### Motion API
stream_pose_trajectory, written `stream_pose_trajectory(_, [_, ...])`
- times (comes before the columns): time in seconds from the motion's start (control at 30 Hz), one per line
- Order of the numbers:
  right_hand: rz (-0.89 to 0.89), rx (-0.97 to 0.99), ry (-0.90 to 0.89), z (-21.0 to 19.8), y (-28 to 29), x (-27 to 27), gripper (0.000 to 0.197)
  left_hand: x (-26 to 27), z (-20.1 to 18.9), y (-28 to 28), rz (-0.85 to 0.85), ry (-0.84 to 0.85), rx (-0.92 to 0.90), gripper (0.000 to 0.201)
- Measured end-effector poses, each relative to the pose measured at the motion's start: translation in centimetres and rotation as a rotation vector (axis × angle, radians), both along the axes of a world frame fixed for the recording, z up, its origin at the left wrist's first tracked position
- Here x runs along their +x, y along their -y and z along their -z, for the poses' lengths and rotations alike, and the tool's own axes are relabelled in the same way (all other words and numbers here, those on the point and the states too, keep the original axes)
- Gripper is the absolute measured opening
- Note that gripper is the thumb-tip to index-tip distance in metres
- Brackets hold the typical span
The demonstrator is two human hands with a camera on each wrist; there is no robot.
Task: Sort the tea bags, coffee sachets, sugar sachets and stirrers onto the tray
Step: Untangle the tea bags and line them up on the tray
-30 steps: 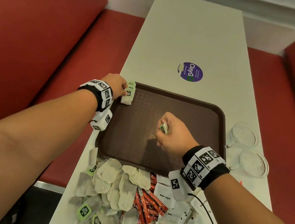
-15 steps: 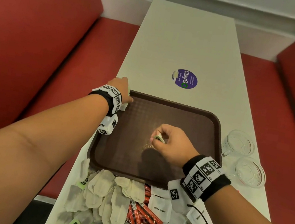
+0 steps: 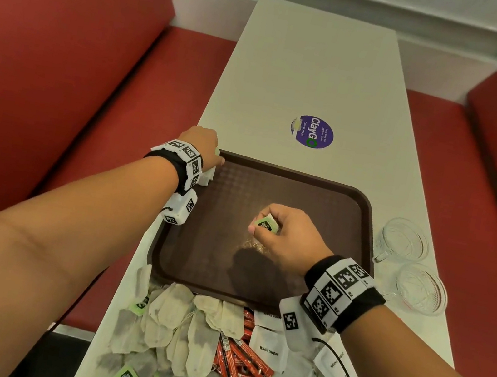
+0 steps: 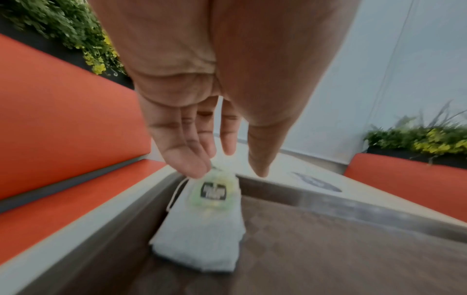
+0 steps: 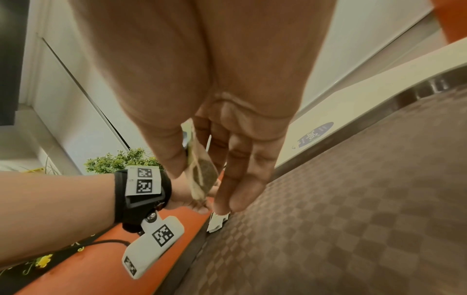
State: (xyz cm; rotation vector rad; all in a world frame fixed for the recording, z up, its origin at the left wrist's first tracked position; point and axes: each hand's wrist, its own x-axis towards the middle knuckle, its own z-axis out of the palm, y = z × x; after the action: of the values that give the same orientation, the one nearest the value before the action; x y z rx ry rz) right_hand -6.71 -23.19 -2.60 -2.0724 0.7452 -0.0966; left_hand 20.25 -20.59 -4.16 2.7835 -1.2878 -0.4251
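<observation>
A brown tray [image 3: 304, 197] lies across the white table. My left hand [image 3: 204, 148] is at its far left corner, over a small stack of tea bags [image 4: 202, 235] lying flat in that corner. Its fingers [image 4: 192, 163] are straight and one tip touches the top green tag; the thumb stands apart. My right hand [image 3: 258, 223] hovers over the middle of the tray and pinches a tea bag [image 5: 202, 175] with a green tag [image 3: 267, 226] between thumb and fingers. In front of the tray lie heaps of tea bags [image 3: 171, 330], red coffee sachets [image 3: 242, 352] and white sugar sachets [image 3: 291, 376].
Two glass cups [image 3: 403, 240] [image 3: 421, 289] stand right of the tray near the table's edge. A purple sticker [image 3: 312, 131] is on the table beyond the tray. Red benches [image 3: 59, 91] flank both sides. A black cable [image 3: 342, 368] runs from my right wrist.
My left hand has gone to the tray's far left corner and its fingers have straightened above the tea bags there. The right hand has stayed over the tray with its tea bag.
</observation>
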Motion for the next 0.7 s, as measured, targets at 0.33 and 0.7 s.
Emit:
stream_pose_trajectory(0.33, [0.035, 0.108, 0.06, -0.8, -0.3, 1.6, 0.008, -8.9, -5.9, -6.5, 0.444, -0.478, -0.411, 0.019])
stream_pose_trajectory(0.7, [0.007, -0.106, 0.093, -0.7, -0.6, 2.2, 0.023, -9.0, -5.1, -8.7, 0.518, -0.363, -0.549, 0.007])
